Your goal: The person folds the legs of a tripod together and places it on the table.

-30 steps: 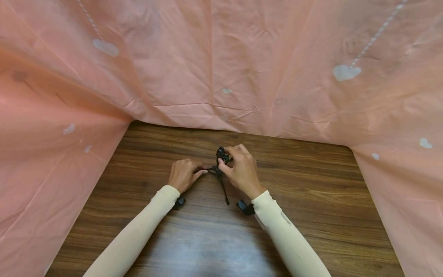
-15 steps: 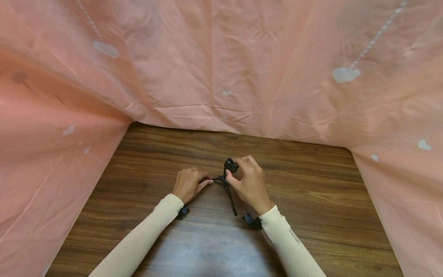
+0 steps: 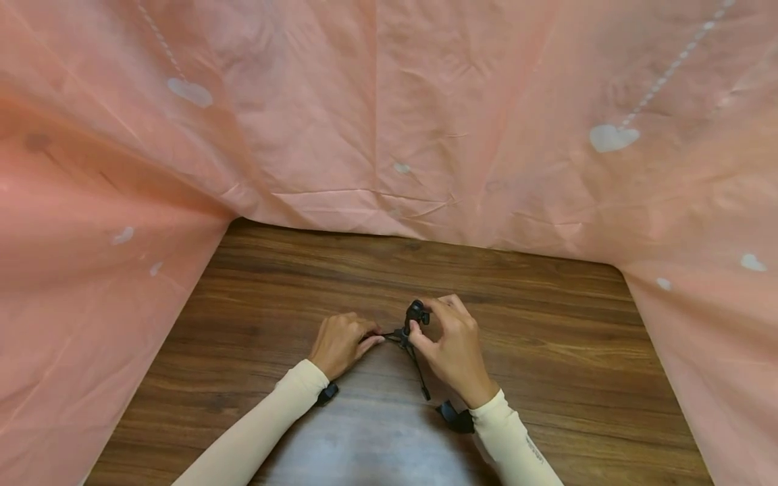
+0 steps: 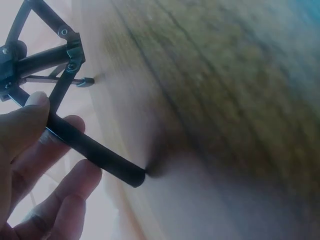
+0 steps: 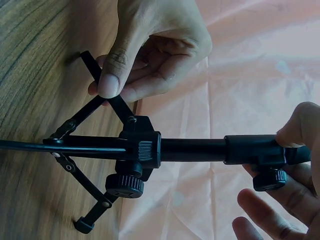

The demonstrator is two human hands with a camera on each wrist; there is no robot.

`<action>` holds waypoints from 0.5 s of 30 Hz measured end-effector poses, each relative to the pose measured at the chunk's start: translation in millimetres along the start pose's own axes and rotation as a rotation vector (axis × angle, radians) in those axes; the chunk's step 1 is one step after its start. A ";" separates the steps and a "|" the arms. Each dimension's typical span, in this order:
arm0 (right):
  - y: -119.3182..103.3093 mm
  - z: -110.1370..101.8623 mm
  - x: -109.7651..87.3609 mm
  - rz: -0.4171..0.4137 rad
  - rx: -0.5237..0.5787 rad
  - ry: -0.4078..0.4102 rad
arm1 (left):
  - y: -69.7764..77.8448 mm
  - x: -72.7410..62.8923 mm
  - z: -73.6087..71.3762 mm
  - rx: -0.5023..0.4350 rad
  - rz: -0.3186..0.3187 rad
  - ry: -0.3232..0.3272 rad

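Note:
A small black tripod stands upright on the table between the two hands, its legs spread. My left hand pinches one tripod leg between thumb and fingers in the left wrist view, near where the brace joins it. My right hand grips the upper end of the tripod's centre column, above a ribbed knob. A larger knob sits lower, at the collar where the legs meet. Part of the tripod's top is hidden by the right fingers.
The wooden table has a brown grain. Pink curtain with white hearts hangs along the back and both sides. Black wrist devices sit under both cream sleeves.
Both hands and the tripod have shifted toward the person and slightly to the right. The hold of each hand looks the same.

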State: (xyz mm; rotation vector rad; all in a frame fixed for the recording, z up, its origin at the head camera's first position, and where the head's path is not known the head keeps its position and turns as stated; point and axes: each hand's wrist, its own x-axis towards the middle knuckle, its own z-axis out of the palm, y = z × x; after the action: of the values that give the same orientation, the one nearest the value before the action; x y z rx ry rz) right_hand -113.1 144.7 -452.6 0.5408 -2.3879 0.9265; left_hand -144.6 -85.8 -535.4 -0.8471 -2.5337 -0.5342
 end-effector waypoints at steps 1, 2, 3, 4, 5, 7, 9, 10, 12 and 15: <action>0.1 -1.4 -0.9 0.005 0.003 -0.006 | 1.7 -0.2 0.9 -0.003 0.009 0.002; -0.1 -3.2 -1.6 0.011 0.005 -0.014 | 3.5 -0.2 2.1 -0.008 0.018 0.004; -0.2 -4.8 -2.1 0.017 0.003 -0.021 | 5.4 -0.1 3.6 -0.014 0.027 0.008; -0.4 -6.4 -2.3 0.020 0.004 -0.028 | 7.3 -0.1 5.0 -0.018 0.035 0.012; -0.4 -7.8 -2.6 0.022 0.001 -0.034 | 9.2 0.1 6.3 -0.020 0.042 0.018; -0.5 -9.3 -2.1 0.017 -0.003 -0.041 | 13.0 0.6 8.6 -0.029 0.045 0.028; -1.0 -9.6 -0.8 0.006 -0.003 -0.045 | 15.8 1.5 9.7 -0.033 0.044 0.044; -1.4 -9.2 0.1 0.002 -0.002 -0.046 | 16.6 2.1 10.1 -0.032 0.043 0.051; -2.4 -8.0 2.3 -0.002 -0.002 -0.046 | 18.0 3.7 10.0 -0.031 0.039 0.062; -4.3 -6.0 6.0 0.001 -0.009 -0.048 | 17.9 6.2 9.9 -0.023 0.042 0.070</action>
State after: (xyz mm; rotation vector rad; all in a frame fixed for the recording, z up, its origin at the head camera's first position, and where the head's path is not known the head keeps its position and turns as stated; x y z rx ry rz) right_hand -113.6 144.9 -443.0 0.5645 -2.4342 0.9118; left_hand -140.4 -65.0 -536.7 -0.8728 -2.4457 -0.5701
